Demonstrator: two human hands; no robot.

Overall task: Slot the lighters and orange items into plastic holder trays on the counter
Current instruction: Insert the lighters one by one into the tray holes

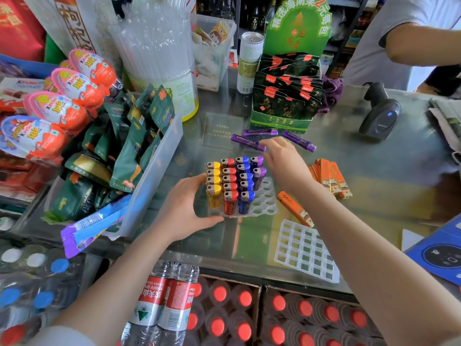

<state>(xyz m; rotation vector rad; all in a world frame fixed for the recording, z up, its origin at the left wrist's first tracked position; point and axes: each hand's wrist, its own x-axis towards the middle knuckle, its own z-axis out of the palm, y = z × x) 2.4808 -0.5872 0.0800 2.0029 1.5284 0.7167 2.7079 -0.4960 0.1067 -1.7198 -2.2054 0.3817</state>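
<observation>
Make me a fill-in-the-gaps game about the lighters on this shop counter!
1. The column of lighters nearest the left hand is coloured ____.
2. The right hand reaches toward loose lighters coloured ____.
3. The grid tray with square holes holds ____ lighters.
4. The orange boxes lie ____ the lighter tray.

Missing words: yellow; purple; no; outside

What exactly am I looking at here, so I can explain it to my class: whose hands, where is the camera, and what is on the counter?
There is no machine: a person wears one camera on the head, looking down at their own bare hands. The left hand steadies a clear holder tray part-filled with upright yellow, red, blue and purple lighters. The right hand reaches, holding nothing, toward three loose purple lighters lying on the glass counter. Orange items lie to the right, and an unfilled grid tray sits nearer the person. A barcode scanner stands at the far right.
</observation>
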